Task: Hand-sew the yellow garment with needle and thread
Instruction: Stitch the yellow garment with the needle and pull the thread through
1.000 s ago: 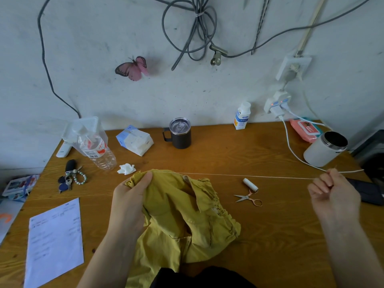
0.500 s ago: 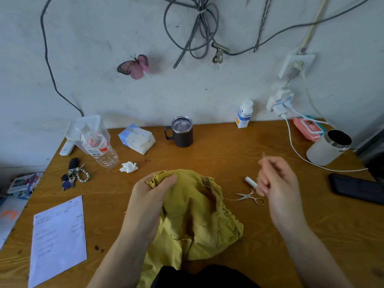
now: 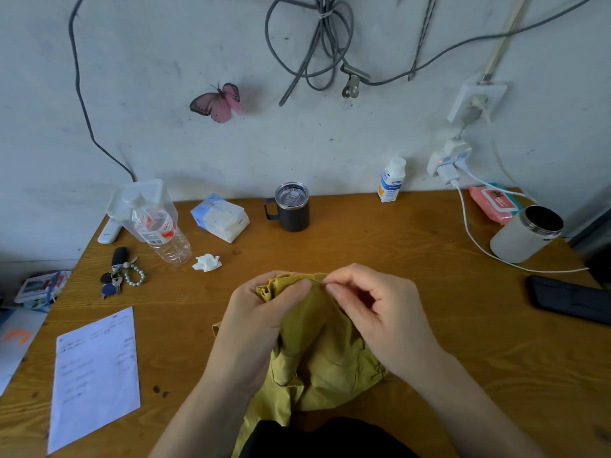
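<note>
Fingers (image 3: pixel 291 286) of the left hand (image 3: pixel 261 312) curl round the bunched far edge of the yellow garment (image 3: pixel 317 352), the right hand (image 3: pixel 380 309) pinching that edge just beside; garment heaped at the table's (image 3: pixel 413 252) near middle, crumpled tissue (image 3: pixel 207 262) far-left, lidded mug (image 3: pixel 292 209) beyond

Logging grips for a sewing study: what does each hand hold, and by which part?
The left hand grips the yellow garment by its bunched top edge. The right hand pinches at that edge; a needle is too small to confirm.
</note>
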A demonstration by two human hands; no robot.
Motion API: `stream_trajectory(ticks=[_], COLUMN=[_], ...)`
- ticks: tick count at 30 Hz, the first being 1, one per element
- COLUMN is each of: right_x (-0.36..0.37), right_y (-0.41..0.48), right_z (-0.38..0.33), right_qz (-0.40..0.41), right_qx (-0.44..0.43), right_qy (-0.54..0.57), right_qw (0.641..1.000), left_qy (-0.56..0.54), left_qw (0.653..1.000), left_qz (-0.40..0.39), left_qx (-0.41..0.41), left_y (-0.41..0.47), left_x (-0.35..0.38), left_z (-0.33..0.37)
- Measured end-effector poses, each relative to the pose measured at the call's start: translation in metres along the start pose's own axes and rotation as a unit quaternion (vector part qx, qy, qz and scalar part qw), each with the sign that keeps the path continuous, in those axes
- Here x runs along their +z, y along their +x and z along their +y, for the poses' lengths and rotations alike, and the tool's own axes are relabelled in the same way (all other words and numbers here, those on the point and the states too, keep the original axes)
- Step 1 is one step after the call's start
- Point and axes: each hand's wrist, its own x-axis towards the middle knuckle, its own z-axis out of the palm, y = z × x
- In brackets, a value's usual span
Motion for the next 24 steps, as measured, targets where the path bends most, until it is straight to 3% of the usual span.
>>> stream_trajectory(ticks=[12, 20, 24], right_x=[0.0004, -0.0049, -0.0067], right_y=[-0.0001, 0.0016, 0.0019], right_z=[0.0008, 0.0065, 0.0039], right_qz=[-0.018, -0.141, -0.142], right_qx=[0.018, 0.113, 0.109], right_qy=[0.011, 0.102, 0.104], right_qw=[1.000, 0.978, 0.978], left_qy=[-0.004, 0.068, 0.106], left_qw=[1.000, 0.998, 0.994], left_qz=[-0.006, 0.004, 0.011], left_qx=[0.003, 0.018, 0.030], left_y=[-0.0006, 0.0005, 0.0012], left_x=[-0.0019, -0.0031, -0.0026], left_z=[0.0005, 0.0015, -0.0002])
